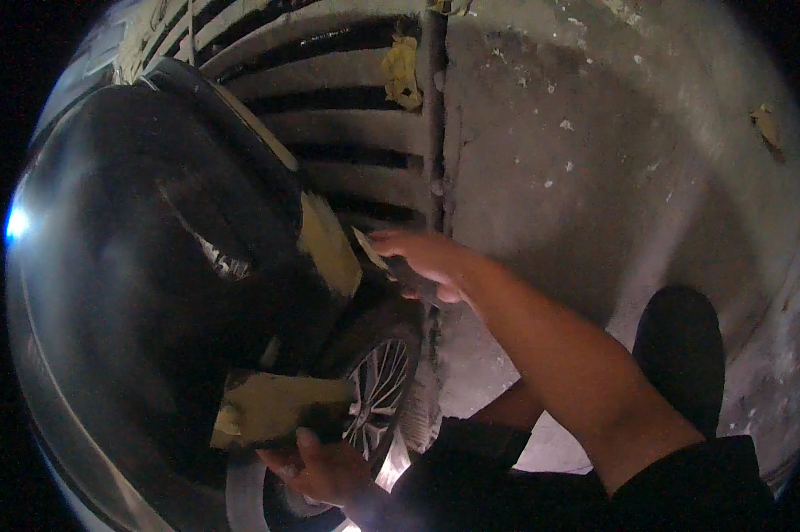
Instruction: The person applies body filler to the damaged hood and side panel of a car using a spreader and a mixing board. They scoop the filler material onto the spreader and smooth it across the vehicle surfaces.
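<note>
A flat rectangular putty board (pixel 271 399), smeared with yellowish filler and with a small lump near its left end, is gripped at its lower edge by my left hand (pixel 320 474). The thumb lies over the board. My right hand (pixel 422 262) pinches a thin putty spreader (pixel 369 248), its pale edge pointing at the car. Just left of it, a yellowish filler patch (pixel 329 244) covers the lower edge of the dark car body (pixel 152 293); a narrow gap shows between spreader and patch. Some of my right fingers are in shadow.
A spoked car wheel (pixel 384 381) stands between my hands. Dark slots cross a floor grate (pixel 329 133) beyond the car. A crumpled yellow scrap (pixel 402 73) lies on it, another scrap (pixel 766 129) on the stained concrete floor (pixel 542 177). My dark-clad leg (pixel 679 355) is at right.
</note>
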Action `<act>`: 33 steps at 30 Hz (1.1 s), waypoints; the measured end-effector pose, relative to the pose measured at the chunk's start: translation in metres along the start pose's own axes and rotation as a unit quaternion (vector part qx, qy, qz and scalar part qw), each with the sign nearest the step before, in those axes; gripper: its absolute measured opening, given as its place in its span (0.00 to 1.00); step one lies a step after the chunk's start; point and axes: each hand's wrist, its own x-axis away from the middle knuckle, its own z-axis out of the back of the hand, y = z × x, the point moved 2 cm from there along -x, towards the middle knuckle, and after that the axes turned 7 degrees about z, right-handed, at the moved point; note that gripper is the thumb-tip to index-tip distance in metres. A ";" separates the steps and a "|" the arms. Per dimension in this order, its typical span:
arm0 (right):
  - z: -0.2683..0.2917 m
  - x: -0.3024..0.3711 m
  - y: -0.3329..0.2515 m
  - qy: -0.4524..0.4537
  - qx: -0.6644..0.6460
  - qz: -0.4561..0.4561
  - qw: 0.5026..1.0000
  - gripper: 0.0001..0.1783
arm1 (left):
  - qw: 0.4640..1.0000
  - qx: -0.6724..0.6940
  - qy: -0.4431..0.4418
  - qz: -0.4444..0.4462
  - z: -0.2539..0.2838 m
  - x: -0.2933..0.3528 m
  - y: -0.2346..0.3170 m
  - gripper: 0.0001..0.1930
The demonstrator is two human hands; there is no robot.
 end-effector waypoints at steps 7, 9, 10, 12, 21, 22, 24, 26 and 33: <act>-0.014 -0.034 0.005 -0.029 -0.007 0.077 0.997 0.25 | 0.995 0.086 -0.034 -0.023 -0.023 0.008 0.012 0.39; -0.027 -0.015 0.010 0.005 -0.012 0.097 0.995 0.27 | 0.998 0.040 -0.027 -0.035 -0.020 0.010 0.005 0.39; -0.030 -0.012 0.016 -0.008 0.004 0.107 0.994 0.28 | 0.999 0.032 -0.030 -0.029 -0.022 0.006 0.009 0.39; -0.033 -0.010 0.028 -0.035 0.035 0.128 0.991 0.31 | 0.999 0.045 -0.026 -0.014 -0.028 0.011 0.016 0.39; 0.014 -0.044 -0.035 -0.024 0.018 0.041 0.999 0.24 | 0.998 0.043 0.035 0.010 -0.030 0.012 0.014 0.31; 0.010 -0.042 -0.039 -0.040 0.027 0.045 0.998 0.24 | 0.999 0.022 0.035 0.007 -0.027 0.010 0.012 0.31; 0.002 -0.038 -0.044 -0.069 0.042 0.052 0.995 0.24 | 0.999 0.015 0.040 0.021 -0.025 0.008 0.009 0.36; -0.006 -0.031 -0.032 -0.027 0.040 0.079 0.996 0.26 | 0.999 0.018 0.029 0.021 -0.027 0.009 0.009 0.38; 0.004 -0.014 -0.018 -0.079 0.042 0.082 0.993 0.28 | 0.999 0.035 0.005 0.024 -0.036 0.006 0.015 0.37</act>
